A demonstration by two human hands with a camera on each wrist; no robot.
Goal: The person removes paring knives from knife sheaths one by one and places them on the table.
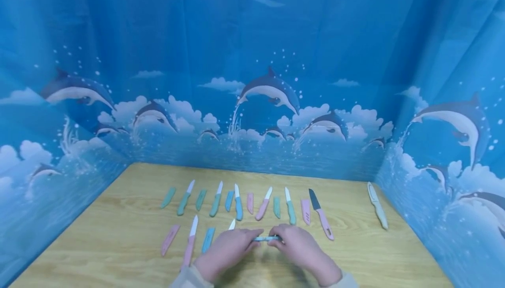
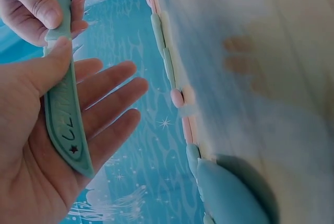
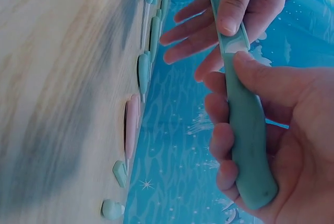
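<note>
Both hands meet in front of me over the near part of the table. Between the thumb and fingers of my left hand (image 1: 230, 245) is a green knife sheath (image 2: 65, 114), its other fingers spread fairly straight. My right hand (image 1: 297, 245) grips the green handle of a paring knife (image 3: 248, 140), fingers curled round it. The knife's blade runs into the sheath; only a short pale strip of blade shows between handle and sheath mouth. Just beyond the left hand, a white blade tip (image 1: 232, 224) sticks out, the rest of that knife hidden.
Across the wooden table (image 1: 375, 257) lies a row of green, blue and pink knives beside loose sheaths, including a dark-bladed pink knife (image 1: 321, 215). Nearer left are a pink knife (image 1: 190, 242), a pink sheath (image 1: 170, 240) and a blue sheath (image 1: 208, 240). A pale green sheathed knife (image 1: 377, 205) lies far right.
</note>
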